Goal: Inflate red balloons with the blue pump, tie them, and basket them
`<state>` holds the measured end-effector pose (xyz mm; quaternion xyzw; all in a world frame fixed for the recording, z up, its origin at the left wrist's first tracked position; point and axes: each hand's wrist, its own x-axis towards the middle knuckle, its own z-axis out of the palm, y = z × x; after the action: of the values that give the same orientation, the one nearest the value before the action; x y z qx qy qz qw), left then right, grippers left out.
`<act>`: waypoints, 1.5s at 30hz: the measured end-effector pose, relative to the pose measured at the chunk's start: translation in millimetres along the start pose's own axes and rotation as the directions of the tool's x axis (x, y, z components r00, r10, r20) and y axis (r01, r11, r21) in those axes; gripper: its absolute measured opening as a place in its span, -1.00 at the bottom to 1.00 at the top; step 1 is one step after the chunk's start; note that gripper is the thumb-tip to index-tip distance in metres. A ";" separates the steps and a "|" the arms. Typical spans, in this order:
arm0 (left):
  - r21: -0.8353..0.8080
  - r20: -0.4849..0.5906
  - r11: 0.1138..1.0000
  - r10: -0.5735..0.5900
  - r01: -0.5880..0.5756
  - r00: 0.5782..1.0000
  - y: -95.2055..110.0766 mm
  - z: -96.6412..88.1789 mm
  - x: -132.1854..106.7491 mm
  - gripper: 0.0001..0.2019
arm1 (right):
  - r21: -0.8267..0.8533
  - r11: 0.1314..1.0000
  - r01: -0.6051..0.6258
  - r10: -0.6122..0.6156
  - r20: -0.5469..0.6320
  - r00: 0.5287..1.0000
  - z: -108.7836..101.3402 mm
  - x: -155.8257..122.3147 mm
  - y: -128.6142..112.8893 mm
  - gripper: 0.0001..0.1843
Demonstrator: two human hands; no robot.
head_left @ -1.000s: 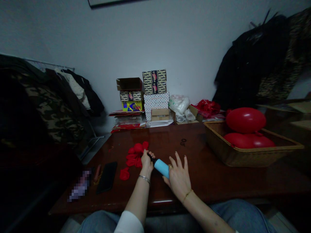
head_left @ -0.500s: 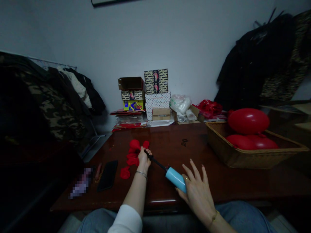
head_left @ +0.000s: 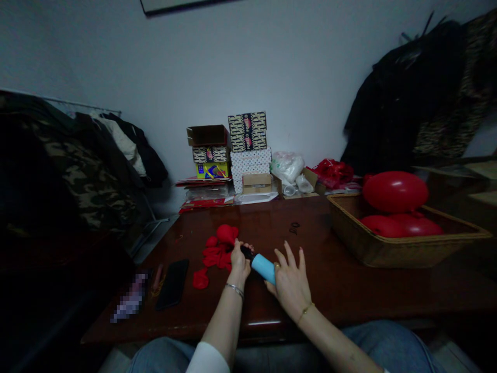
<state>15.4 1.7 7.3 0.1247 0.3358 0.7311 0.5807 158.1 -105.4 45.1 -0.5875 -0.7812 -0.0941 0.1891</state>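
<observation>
Fingers of the left hand [head_left: 239,261] close around the black end of a blue pump [head_left: 264,268], while the right hand [head_left: 292,284] holds the barrel's near end between thumb and palm — its other fingers spread. The pump is tilted above a table [head_left: 267,223]. A rounded red balloon [head_left: 225,233] sits just beyond the left hand; whether those fingers pinch its neck cannot be made out. Limp balloons [head_left: 212,258] lie beside it. At right, a basket [head_left: 407,251] holds inflated balloons [head_left: 395,191] — boxes [head_left: 248,132] stand behind.
</observation>
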 end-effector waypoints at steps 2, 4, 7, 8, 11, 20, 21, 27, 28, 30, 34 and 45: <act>-0.004 -0.015 1.000 0.002 -0.002 1.000 -0.2 -0.8 0.7 -0.76 | 0.007 1.000 -0.004 0.004 0.000 1.000 2.7 2.4 -2.9 -0.57; -0.014 -0.030 1.000 0.009 -0.009 1.000 0.4 -1.5 2.7 -0.75 | 0.014 1.000 -0.003 0.003 -0.006 1.000 5.0 1.7 -4.3 -0.57; -0.018 -0.044 1.000 0.022 -0.022 0.999 2.5 -3.6 7.6 -0.74 | 0.022 1.000 -0.004 0.004 -0.021 1.000 5.8 -4.2 -2.7 -0.55; -0.019 -0.050 0.999 0.025 -0.025 0.998 3.7 -4.8 9.6 -0.74 | 0.024 1.000 -0.005 0.005 -0.024 1.000 5.0 -7.4 -1.1 -0.55; -0.031 -0.070 0.999 0.028 -0.030 0.997 9.4 -9.0 15.4 -0.75 | 0.029 1.000 -0.001 0.002 -0.022 1.000 0.1 -19.7 6.2 -0.54; -0.069 -0.077 0.998 -0.007 0.001 0.997 29.5 -6.8 19.2 -0.71 | 0.023 1.000 0.006 -0.005 -0.055 0.999 -7.8 -52.6 29.2 -0.55; -0.071 -0.073 0.997 -0.009 0.004 0.997 29.8 -7.0 19.4 -0.71 | 0.019 1.000 0.002 -0.001 -0.051 0.999 -8.7 -53.3 29.7 -0.55; -0.058 -0.038 0.998 -0.003 0.001 0.999 19.2 -10.1 17.7 -0.71 | 0.013 1.000 -0.008 0.009 -0.035 0.999 -10.8 -45.1 23.8 -0.58; -0.060 -0.033 0.998 -0.006 0.004 0.999 15.6 -9.4 16.0 -0.72 | 0.016 1.000 -0.010 0.011 -0.032 0.999 -10.2 -41.8 21.5 -0.58; -0.061 -0.028 0.998 -0.015 0.013 1.000 8.0 -6.5 11.6 -0.72 | 0.025 1.000 -0.015 0.015 -0.026 1.000 -8.2 -33.4 16.4 -0.58; -0.038 -0.033 0.999 -0.031 0.029 0.999 -2.9 0.5 3.4 -0.71 | 0.031 0.999 -0.022 0.023 -0.019 1.000 -1.8 -13.9 6.2 -0.59; 0.025 -0.057 1.000 -0.009 0.010 0.998 2.5 1.4 11.1 -0.71 | 0.038 0.999 -0.038 0.040 -0.042 0.998 5.4 -16.6 0.6 -0.56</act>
<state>11.0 12.2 7.6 0.1098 0.3620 0.7272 0.5728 161.6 -117.9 33.4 -0.5969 -0.7669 -0.0886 0.2184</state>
